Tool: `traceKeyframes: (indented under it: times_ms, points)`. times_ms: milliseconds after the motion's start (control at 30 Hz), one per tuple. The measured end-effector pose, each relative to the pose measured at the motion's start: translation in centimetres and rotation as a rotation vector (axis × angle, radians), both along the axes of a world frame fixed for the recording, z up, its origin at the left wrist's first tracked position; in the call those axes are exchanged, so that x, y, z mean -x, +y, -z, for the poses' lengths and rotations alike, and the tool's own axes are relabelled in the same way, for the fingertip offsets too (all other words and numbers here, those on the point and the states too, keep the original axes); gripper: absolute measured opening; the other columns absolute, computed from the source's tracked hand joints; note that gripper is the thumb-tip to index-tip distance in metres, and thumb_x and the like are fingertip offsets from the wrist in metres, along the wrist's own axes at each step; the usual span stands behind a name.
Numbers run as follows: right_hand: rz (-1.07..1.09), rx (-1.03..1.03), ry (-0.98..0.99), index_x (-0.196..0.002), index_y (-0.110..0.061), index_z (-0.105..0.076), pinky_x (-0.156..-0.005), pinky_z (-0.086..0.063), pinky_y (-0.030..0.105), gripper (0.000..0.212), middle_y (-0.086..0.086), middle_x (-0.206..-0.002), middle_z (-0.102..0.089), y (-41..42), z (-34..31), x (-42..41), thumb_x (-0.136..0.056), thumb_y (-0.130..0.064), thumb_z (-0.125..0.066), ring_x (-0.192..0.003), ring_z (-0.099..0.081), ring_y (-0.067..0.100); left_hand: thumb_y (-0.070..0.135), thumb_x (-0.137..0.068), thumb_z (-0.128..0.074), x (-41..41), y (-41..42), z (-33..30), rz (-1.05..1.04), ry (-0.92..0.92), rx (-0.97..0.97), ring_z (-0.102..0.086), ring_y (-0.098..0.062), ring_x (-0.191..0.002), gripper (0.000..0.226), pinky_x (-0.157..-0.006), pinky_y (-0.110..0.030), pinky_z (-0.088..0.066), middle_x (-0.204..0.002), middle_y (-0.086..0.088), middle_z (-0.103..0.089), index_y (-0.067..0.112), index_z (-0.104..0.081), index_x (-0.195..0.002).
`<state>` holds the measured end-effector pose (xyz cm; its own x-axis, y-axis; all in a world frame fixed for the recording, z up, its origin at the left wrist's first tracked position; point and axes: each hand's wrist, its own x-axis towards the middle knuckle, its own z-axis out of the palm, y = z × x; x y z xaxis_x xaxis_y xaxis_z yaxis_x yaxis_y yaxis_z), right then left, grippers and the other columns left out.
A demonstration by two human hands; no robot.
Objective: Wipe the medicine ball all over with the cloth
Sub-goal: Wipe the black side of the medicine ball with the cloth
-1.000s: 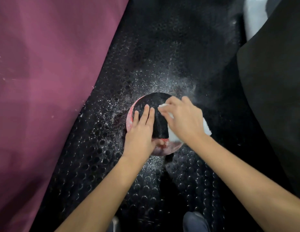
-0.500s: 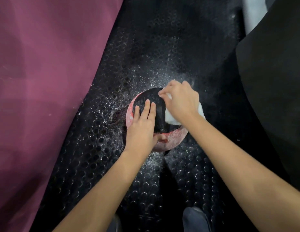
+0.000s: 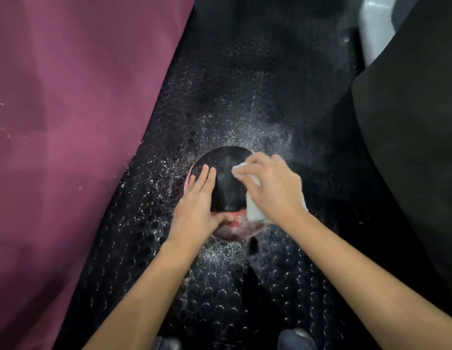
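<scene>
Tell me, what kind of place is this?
Probably a gym: a medicine ball sits on a black studded rubber floor dusted with white powder, beside a maroon padded mat.

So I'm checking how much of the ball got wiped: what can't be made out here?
Head view only:
- Medicine ball underside: hidden against the studded floor mat.
- Its left side: covered by the left hand.
- Its right side: covered by the right hand and white cloth.
- Which patches are already clean: too dark to tell.
- White object, top right: cut off by the edge.
</scene>
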<state>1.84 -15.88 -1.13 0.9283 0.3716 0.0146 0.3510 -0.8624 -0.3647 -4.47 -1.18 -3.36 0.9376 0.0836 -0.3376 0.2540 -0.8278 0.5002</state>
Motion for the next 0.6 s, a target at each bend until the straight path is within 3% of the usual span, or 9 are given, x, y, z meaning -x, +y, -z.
traceKeyframes:
  times_ms: [100, 233, 333, 433, 533, 600]
  points:
    - [0.236, -0.190, 0.034, -0.101, -0.041, -0.070, -0.061, -0.030, 0.020, 0.016, -0.022, -0.104, -0.055, -1.7, 1.3, 0.2, -0.093, -0.040, -0.056, -0.091, -0.042, 0.003, 0.047, -0.070, -0.078, -0.4, 0.7, -0.2, -0.014, 0.009, 0.025, -0.008, -0.020, -0.150, 0.116, -0.120, -0.039, -0.018, -0.162, 0.007, -0.001, 0.019, -0.005, -0.155]
    - [0.215, -0.213, 0.104, -0.105, -0.039, -0.069, -0.069, -0.035, 0.026, 0.018, -0.023, -0.104, -0.054, -1.1, 2.5, 0.6, -0.093, -0.038, -0.056, -0.096, -0.048, 0.006, 0.052, -0.078, -0.071, -1.4, 1.5, -0.4, 0.046, 0.028, -0.039, -0.006, -0.020, -0.150, 0.109, -0.119, -0.034, -0.014, -0.163, 0.004, 0.000, 0.021, -0.002, -0.156]
    - [0.187, -0.186, 0.129, -0.109, -0.040, -0.067, -0.076, -0.040, 0.028, 0.021, -0.020, -0.110, -0.054, -0.5, 2.3, 0.3, -0.093, -0.041, -0.054, -0.101, -0.047, 0.006, 0.057, -0.078, -0.069, -1.7, 1.3, -0.9, 0.128, 0.037, -0.046, -0.001, -0.021, -0.150, 0.108, -0.117, -0.042, -0.022, -0.162, 0.013, 0.009, 0.035, 0.004, -0.154]
    - [0.077, -0.189, 0.212, -0.122, -0.039, -0.060, -0.086, -0.039, 0.029, 0.031, -0.018, -0.120, -0.050, -0.3, 2.0, 0.1, -0.097, -0.044, -0.043, -0.111, -0.043, 0.006, 0.051, -0.077, -0.073, -2.1, 1.4, -0.8, 0.158, 0.068, -0.127, 0.000, -0.024, -0.150, 0.111, -0.116, -0.043, -0.025, -0.161, 0.015, 0.012, 0.037, 0.006, -0.154]
    - [0.102, -0.509, 0.439, -0.143, -0.030, -0.037, -0.104, -0.036, 0.028, 0.043, -0.009, -0.139, -0.041, -0.5, 1.2, 0.0, -0.101, -0.024, -0.037, -0.124, -0.039, 0.003, 0.046, -0.075, -0.077, -2.6, 2.4, -0.4, 0.103, 0.071, -0.089, -0.004, -0.023, -0.150, 0.113, -0.119, -0.043, -0.022, -0.161, 0.016, 0.007, 0.037, 0.003, -0.154]
    - [0.292, -0.747, 0.597, -0.146, -0.021, -0.030, -0.091, -0.044, 0.018, 0.057, -0.006, -0.135, -0.046, -0.9, 0.8, -0.2, -0.094, -0.014, -0.054, -0.110, -0.050, -0.003, 0.048, -0.073, -0.078, -3.0, 2.5, -0.3, 0.099, 0.064, -0.078, -0.007, -0.024, -0.150, 0.113, -0.119, -0.043, -0.022, -0.161, 0.016, 0.005, 0.037, 0.001, -0.154]
